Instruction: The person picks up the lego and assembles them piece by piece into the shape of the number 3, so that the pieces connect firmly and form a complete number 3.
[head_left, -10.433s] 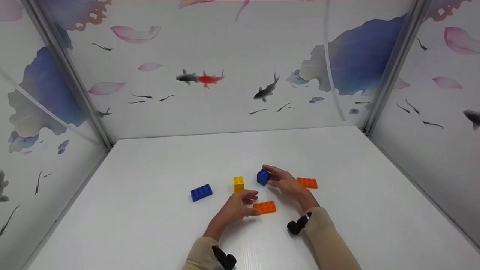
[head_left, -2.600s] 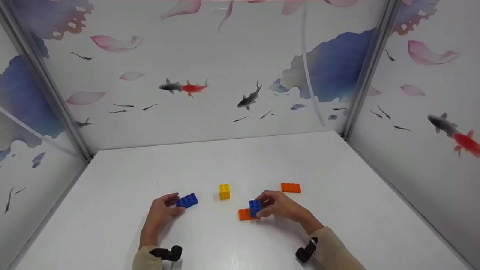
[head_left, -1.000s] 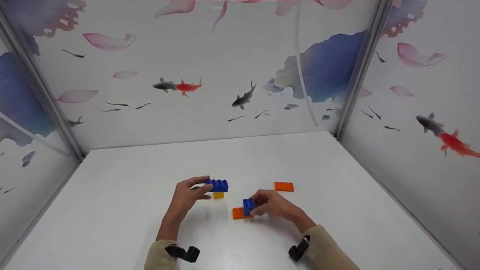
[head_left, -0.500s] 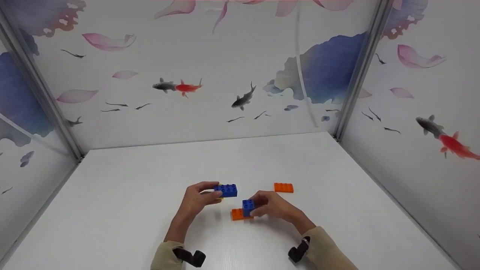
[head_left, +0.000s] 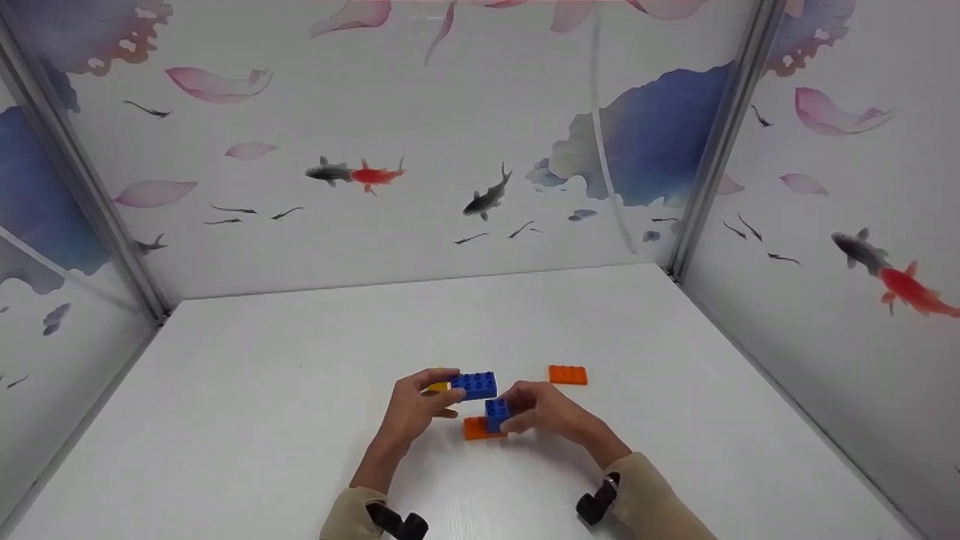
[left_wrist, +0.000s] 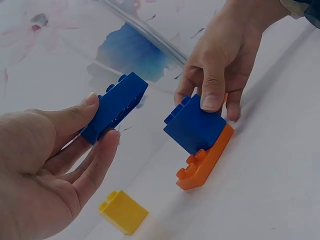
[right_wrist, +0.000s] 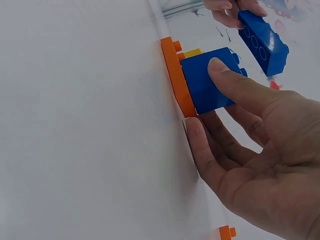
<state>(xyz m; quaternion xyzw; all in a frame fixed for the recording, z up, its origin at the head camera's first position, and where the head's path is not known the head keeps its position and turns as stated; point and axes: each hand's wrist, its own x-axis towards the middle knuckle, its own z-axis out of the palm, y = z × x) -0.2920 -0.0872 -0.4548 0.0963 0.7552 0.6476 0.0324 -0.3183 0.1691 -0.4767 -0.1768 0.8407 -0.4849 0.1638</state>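
My left hand (head_left: 416,405) pinches a long blue building brick (head_left: 475,385) by its left end, holding it in the air. The left wrist view shows thumb and fingers on either side of this brick (left_wrist: 115,107). My right hand (head_left: 555,411) grips a square blue brick (head_left: 496,414) that sits on the right part of a flat orange brick (head_left: 475,428). In the right wrist view the thumb presses the square brick's side (right_wrist: 205,85), and a finger lies at the end of the orange brick (right_wrist: 177,77). The long brick is raised above and behind this stack.
A yellow brick (left_wrist: 124,212) stands on the white table (head_left: 300,420), mostly hidden behind my left hand in the head view. A second flat orange brick (head_left: 568,374) lies behind my right hand. Printed panels (head_left: 420,247) enclose the table at the back and sides.
My left hand has picked up the long blue brick and carried it right, toward the stack. My right hand earlier brought the square blue brick onto the orange one and has since stayed there.
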